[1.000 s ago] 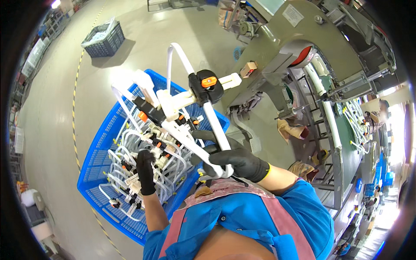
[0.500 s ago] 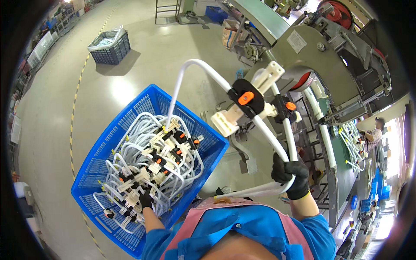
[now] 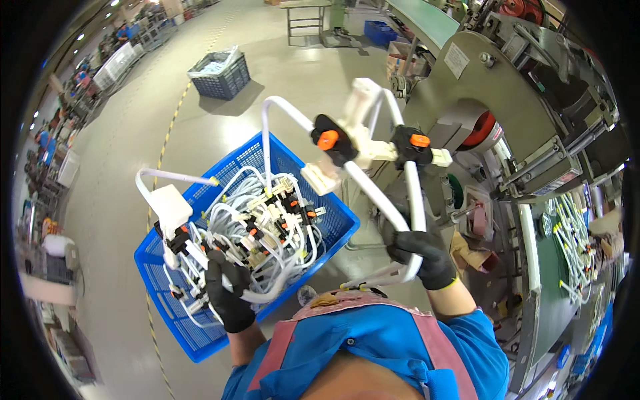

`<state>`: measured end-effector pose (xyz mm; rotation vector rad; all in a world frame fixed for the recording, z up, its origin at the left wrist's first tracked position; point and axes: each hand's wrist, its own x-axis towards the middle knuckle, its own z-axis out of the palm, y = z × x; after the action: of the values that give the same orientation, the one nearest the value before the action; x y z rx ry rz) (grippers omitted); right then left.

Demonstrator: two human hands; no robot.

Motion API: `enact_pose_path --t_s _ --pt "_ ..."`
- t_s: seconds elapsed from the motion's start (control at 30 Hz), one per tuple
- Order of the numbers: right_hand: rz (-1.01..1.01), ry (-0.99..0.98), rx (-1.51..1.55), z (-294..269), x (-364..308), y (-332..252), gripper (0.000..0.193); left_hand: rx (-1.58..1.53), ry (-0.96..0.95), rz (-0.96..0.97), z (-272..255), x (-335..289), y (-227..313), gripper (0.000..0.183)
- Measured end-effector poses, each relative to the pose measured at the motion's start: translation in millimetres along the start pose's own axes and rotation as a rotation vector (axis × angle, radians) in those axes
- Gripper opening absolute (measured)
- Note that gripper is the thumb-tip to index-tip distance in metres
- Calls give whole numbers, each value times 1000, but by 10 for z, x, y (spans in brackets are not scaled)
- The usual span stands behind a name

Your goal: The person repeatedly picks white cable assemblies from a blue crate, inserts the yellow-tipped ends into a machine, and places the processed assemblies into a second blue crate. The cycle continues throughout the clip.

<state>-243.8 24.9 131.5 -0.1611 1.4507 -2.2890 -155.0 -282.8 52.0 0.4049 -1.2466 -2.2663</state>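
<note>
My right hand [image 3: 430, 257], in a black glove, is closed round bent white tubes [image 3: 377, 191] with black clips, orange tabs and cream plastic fittings. They rise in front of me, and one long arm of tube reaches over the blue basket [image 3: 340, 220]. My left hand [image 3: 228, 293], gloved too, is closed round another white tube assembly [image 3: 177, 176] with a yellow tip, a cream block and an orange-and-black clip. It is raised above the basket's near left part. Below lies a heap of like tube assemblies [image 3: 250, 200], several of them tangled together.
A big green-grey machine [image 3: 460, 73] stands at the right. Beyond it, more white tubes [image 3: 573, 233] lie on a green-topped bench [image 3: 550, 267]. Farther off on the floor sits a dark crate [image 3: 227, 83] with a plastic liner, near a yellow-and-black floor line.
My left hand has come up out of the heap with a tube assembly in it. The tubes in my right hand have shifted left, and the whole view has turned somewhat.
</note>
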Motion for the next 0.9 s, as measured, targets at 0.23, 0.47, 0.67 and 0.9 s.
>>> enact_pose_path --t_s 0.23,0.47,0.67,0.9 --pt "222 -527 -228 -268 -161 -206 59 398 -359 -131 1334 -1123 -325 46" --pt "-174 -933 -654 -444 -559 -225 27 214 -257 -235 1642 -1855 -625 41" --pt "-905 -921 -1036 -592 -1031 -60 85 -578 -347 -179 1494 -2208 -865 68" --pt "134 -1059 -782 -904 -1269 3 72 -837 -646 321 1191 -2357 -523 74"
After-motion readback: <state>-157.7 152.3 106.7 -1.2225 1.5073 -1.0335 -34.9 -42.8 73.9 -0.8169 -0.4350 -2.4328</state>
